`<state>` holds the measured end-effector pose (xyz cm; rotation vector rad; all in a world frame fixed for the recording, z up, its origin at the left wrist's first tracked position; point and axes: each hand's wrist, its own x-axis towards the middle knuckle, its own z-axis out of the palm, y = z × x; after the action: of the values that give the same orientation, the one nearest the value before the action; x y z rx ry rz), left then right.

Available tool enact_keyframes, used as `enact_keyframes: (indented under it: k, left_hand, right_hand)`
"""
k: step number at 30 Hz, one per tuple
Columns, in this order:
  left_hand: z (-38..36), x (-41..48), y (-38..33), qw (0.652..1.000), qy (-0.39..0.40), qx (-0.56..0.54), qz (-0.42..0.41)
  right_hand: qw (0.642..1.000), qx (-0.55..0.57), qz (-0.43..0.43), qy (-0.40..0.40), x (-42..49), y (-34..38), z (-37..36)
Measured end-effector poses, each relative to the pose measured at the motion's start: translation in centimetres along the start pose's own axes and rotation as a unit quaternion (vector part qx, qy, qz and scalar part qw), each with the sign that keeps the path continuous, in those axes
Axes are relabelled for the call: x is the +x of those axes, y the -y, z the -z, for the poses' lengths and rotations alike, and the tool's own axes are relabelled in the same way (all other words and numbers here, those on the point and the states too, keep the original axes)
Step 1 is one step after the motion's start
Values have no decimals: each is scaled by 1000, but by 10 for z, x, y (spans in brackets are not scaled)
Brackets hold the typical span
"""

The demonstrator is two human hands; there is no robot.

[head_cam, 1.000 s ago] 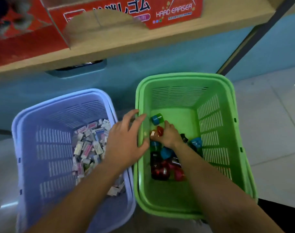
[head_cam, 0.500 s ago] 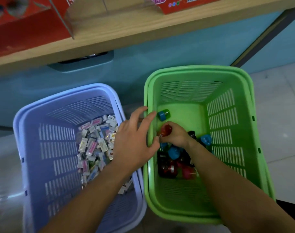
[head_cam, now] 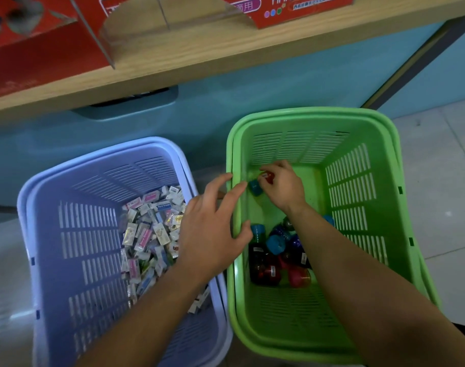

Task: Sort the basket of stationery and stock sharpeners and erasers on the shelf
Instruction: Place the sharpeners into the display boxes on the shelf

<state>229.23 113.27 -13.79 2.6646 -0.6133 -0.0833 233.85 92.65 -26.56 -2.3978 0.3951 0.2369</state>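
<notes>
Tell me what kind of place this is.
Probably a stationery shop: a red display box sits on a wooden shelf, and baskets on the floor hold bulk stock, wrapped erasers in the purple basket, sharpeners in the green basket.

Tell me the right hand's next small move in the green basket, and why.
Probably gather the teal sharpener into the right hand as well: that hand pinches a red sharpener, the teal one lies right beside its fingers, and the left hand rests on the rim of the green basket.
</notes>
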Motion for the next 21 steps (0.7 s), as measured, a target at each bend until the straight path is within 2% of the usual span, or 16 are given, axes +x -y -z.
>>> enact_keyframes:
  k: [3,6,12,16,21]
  left_hand:
    - [-1,0,1,1000,-3,-5,0]
    - [-1,0,2,1000,-6,-7,1]
    - [-3,1,2,1000,-11,-9,2]
    - [-3,0,2,1000,-15,-10,-1]
    - [-3,-1,2,1000,-15,-5,-1]
  right_hand:
    - [995,-65,-27,69,9,0,-4]
    - [990,-67,-58,112,0,-9,-10]
    - [992,4,-30,126,-18,-23,-19]
    - [989,21,-45,142,-26,-28,-22]
    - [988,92,-82,95,-32,-21,-32]
